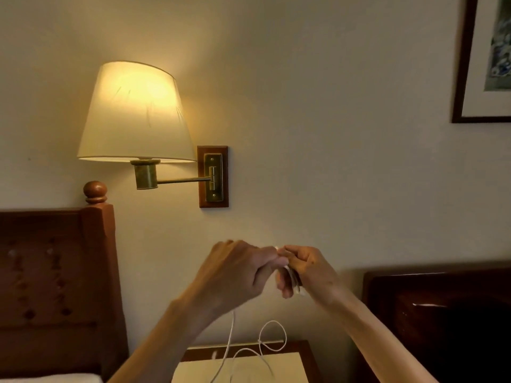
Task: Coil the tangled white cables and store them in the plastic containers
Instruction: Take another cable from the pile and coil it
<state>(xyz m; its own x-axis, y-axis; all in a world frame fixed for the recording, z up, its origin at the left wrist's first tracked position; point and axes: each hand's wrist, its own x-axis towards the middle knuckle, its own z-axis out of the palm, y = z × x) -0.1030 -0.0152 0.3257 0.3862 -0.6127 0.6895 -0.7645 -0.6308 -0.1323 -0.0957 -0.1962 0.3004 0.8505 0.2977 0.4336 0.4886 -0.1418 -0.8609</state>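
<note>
**White cable held between both hands before wall**

The left hand [235,275] and right hand [307,269] met, fingers curled on a white cable [294,280]. Its coiled turns sat in the right hand; loose loops hung toward the bedside table [301,348]. No legible writing.
</note>
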